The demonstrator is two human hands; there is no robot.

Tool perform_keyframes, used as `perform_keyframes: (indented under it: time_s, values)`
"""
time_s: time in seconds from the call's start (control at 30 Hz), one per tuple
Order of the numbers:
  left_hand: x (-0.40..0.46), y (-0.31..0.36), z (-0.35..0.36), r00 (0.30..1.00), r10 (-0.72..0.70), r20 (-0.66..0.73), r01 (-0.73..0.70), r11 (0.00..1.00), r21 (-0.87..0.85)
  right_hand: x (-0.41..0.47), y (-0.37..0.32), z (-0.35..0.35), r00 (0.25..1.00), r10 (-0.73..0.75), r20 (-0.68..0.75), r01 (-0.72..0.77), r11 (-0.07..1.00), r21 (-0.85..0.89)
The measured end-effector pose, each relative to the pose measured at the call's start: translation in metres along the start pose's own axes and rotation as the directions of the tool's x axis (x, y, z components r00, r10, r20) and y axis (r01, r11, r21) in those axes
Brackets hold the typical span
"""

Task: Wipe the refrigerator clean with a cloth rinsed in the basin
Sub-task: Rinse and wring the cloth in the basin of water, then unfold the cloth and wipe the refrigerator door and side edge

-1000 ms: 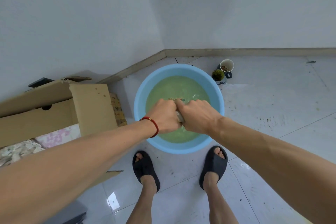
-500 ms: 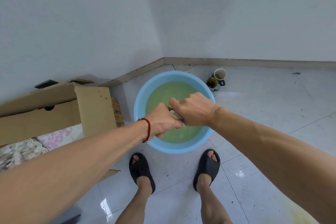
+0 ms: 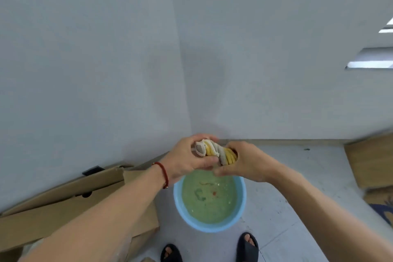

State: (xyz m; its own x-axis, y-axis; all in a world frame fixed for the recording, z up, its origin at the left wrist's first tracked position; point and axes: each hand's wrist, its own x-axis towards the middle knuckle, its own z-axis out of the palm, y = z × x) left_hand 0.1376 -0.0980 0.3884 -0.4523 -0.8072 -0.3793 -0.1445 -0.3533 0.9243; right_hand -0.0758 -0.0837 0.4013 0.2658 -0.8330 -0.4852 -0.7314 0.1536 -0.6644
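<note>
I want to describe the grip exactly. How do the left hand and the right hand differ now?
The left hand wears a red string bracelet at the wrist; the right hand wears none. The left hand grips the grey end of the twisted cloth; the right hand grips the yellow end. Both hold the cloth over the blue basin.

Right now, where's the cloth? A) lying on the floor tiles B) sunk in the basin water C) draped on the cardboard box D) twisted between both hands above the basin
D: the left hand and right hand grip the twisted grey-and-yellow cloth between them, held up above the blue basin of greenish water.
</note>
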Motion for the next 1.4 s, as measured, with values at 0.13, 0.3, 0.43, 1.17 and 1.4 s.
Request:
perform_keyframes:
  time_s: [0.13, 0.3, 0.43, 1.17, 1.4]
  values:
    - [-0.027, 0.057, -0.014, 0.973, 0.206, 0.108, -0.19, 0.972, -0.137, -0.055, -0.037, -0.014, 0.99, -0.13, 0.06, 0.075, 0.828, 0.555]
    - [-0.038, 0.105, -0.01, 0.873, 0.296, 0.387, -0.186, 0.936, -0.298, -0.107, -0.056, -0.003, 0.999, -0.034, -0.036, 0.047, 0.433, 0.9]
    - [-0.047, 0.13, 0.015, 0.83, 0.315, 0.46, -0.327, 0.943, -0.056, -0.14, -0.079, 0.006, 0.832, 0.105, -0.545, 0.302, 0.739, 0.603]
    - [-0.119, 0.111, 0.323, 0.845, 0.147, 0.514, -0.008, 0.965, -0.264, -0.508, 0.133, -0.014, 0.332, 0.54, -0.773, 0.814, 0.25, 0.524]
    - [-0.138, 0.108, 0.43, 0.741, -0.047, 0.67, -0.439, 0.721, 0.536, -0.559, 0.142, -0.014, 0.286, 0.434, -0.854, 0.502, 0.691, 0.52]
